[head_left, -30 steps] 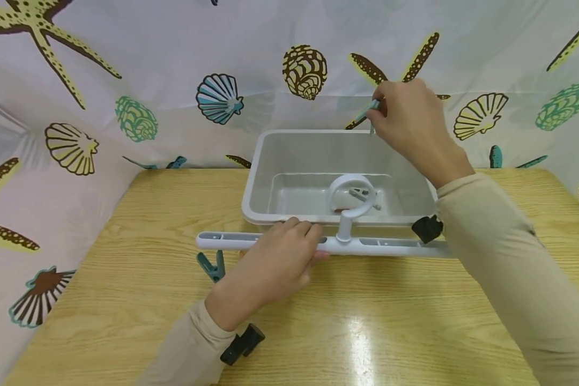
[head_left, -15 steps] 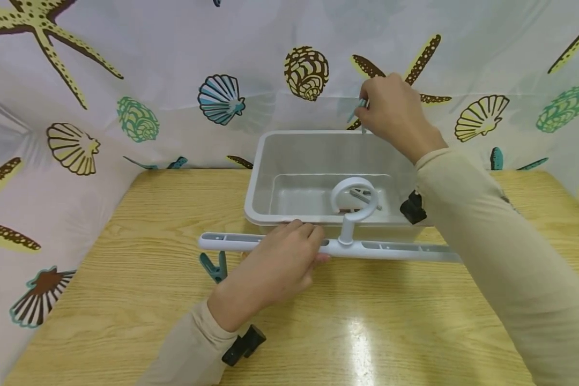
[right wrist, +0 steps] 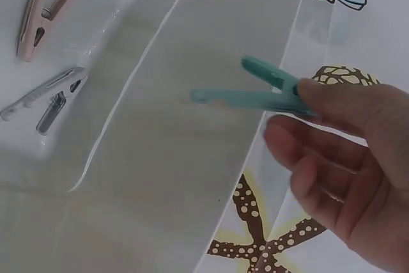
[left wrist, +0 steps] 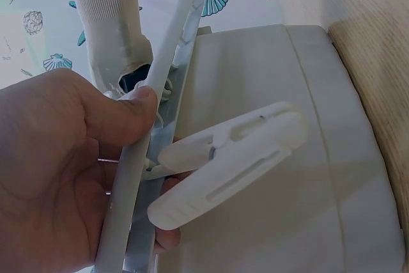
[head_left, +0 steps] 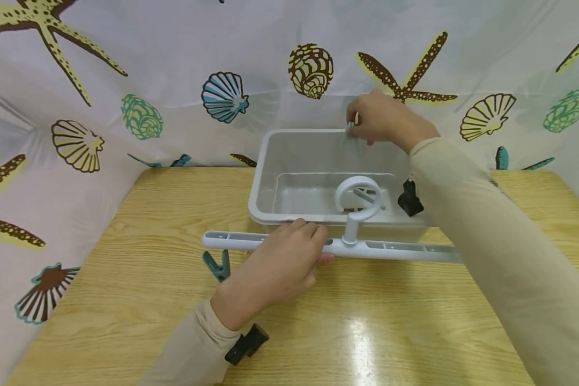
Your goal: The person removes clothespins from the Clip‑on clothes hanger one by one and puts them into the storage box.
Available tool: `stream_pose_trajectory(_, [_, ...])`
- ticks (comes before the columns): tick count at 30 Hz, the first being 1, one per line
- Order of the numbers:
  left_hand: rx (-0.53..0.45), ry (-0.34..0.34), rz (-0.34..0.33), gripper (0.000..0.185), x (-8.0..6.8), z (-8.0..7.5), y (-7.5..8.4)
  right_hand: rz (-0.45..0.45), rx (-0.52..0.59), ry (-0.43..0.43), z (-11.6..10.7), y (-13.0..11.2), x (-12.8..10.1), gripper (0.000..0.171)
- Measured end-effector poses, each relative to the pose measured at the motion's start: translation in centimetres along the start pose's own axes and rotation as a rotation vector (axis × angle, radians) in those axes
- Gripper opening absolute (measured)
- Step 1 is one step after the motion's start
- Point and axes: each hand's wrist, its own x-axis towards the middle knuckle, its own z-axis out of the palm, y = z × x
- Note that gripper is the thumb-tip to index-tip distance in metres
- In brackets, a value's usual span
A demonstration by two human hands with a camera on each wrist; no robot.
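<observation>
My left hand (head_left: 284, 246) grips the bar of a white plastic hanger (head_left: 405, 251) with a round hook, held level in front of the grey bin (head_left: 257, 201). In the left wrist view the thumb lies along the bar, and a white clothespin (left wrist: 230, 164) hangs beside the fingers. Over the bin's far side, my right hand (head_left: 378, 119) pinches a teal clothespin (right wrist: 239, 98) by one end, its other end spread and pointing into the bin. A dark green clothespin (head_left: 218, 266) shows just below the bar's left part.
Inside the bin lie a grey clothespin (right wrist: 48, 97) and a pinkish one (right wrist: 32, 20). The bin stands on a wooden table (head_left: 154, 214) against a seashell-print curtain (head_left: 173, 53). The hanger's hook (head_left: 366, 182) overlaps the bin's opening in the head view.
My right hand has moved left and lower with the teal clothespin, from above the bin's far rim to over its opening. My left hand and the hanger stay nearly still.
</observation>
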Motion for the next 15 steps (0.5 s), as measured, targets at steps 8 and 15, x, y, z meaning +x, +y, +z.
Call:
stream_pose_trajectory(8, [-0.006, 0.003, 0.004, 0.019, -0.1, 0.0, 0.0, -0.024, -0.008, -0.17, 1.2, 0.6, 0.6, 0.019])
stream_pose_trajectory(15, [-0.008, -0.014, -0.003, 0.02, -0.1, -0.1, 0.0, -0.011, 0.006, -0.164, 1.6, 0.9, 0.2, 0.019])
